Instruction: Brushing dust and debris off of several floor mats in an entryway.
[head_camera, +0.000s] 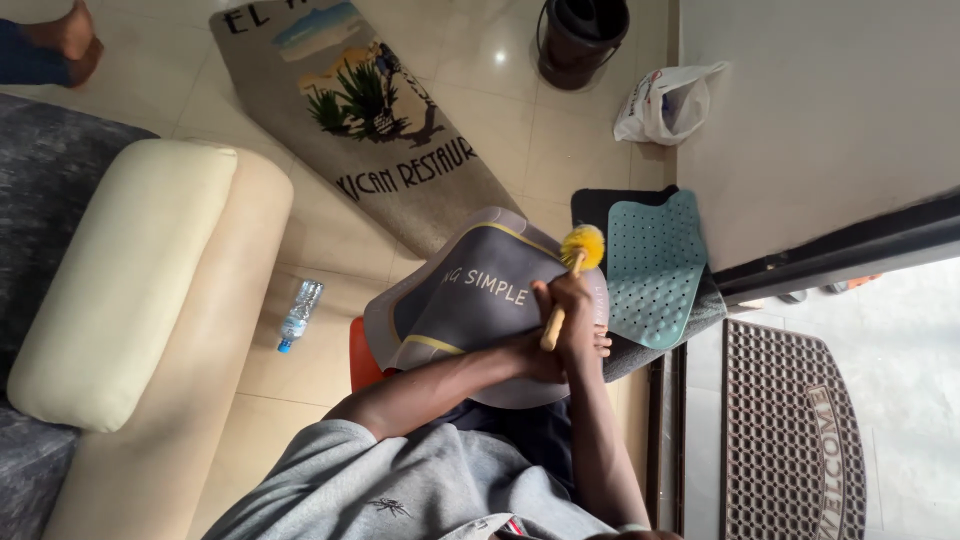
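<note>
Closest in is the grey sleeve (400, 490) of the person. Both arms reach out from it to a grey mat (470, 290), which lies bent over the person's knees. Something orange (358, 355) peeks out below it.

The left hand (535, 358) rests at the near edge of the grey mat. It seems to grip it, with its fingertips poking out past the edge. The right hand (572, 305) is closed tight around the wooden stick of a brush (582, 246). The yellow head of the brush sits on the far edge of the grey mat.

To brush well, I think the left hand should pull the grey mat flat and hold it firm, so it does not slip off the knees. The right hand should press the yellow head down and scrub in short strokes. It should go over the edges too, pushing dirt away from the body and not onto the clothes.

Just past the brush, a green mat (655, 265) with small holes lies on the floor. A water bottle (298, 315) lies beside the sofa (130, 280). Farther off are a long rug (370, 110), a white bag (665, 100) and a dark bucket (582, 40).
</note>
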